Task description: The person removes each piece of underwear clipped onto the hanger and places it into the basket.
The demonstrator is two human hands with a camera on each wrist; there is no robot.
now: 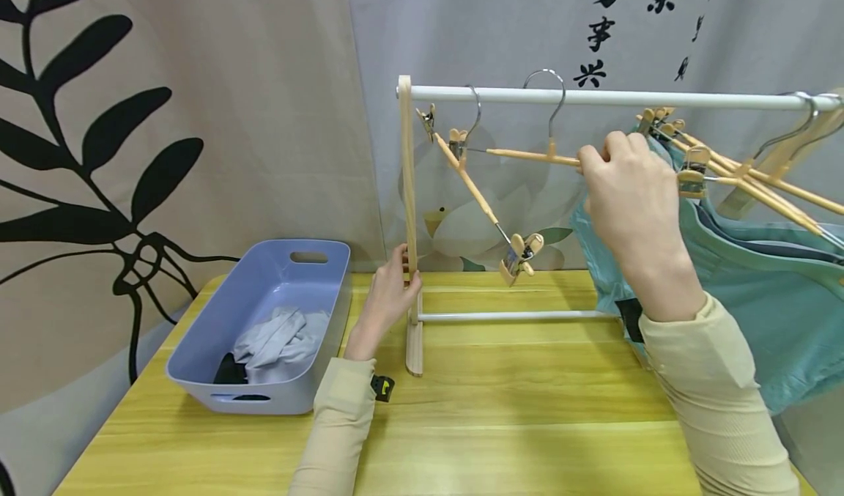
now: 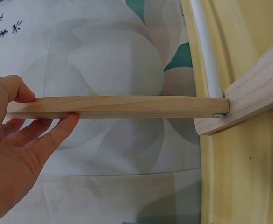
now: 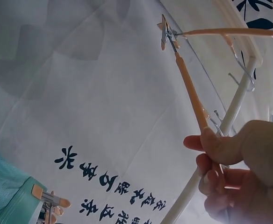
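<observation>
My left hand (image 1: 385,298) grips the wooden side post (image 1: 407,174) of a small clothes rack, thumb on one face and fingers on the other. In the right wrist view my right hand (image 3: 239,163) pinches the wooden bar of a clip hanger (image 3: 191,88). That hanger's hook loops over the white rail (image 1: 501,96), and its far clip is close to a second clip hanger (image 1: 469,181) hanging tilted at the rail's left end. Right of my right hand, teal garments (image 1: 752,298) hang from more clip hangers (image 1: 752,177), partly hidden by my forearm.
A blue plastic basket (image 1: 332,342) stands left of the rack, with crumpled grey cloth (image 1: 280,338) and something black in it. A white lower bar (image 1: 514,316) runs just above the yellow wooden table (image 1: 501,423). Printed curtains (image 1: 277,115) hang close behind.
</observation>
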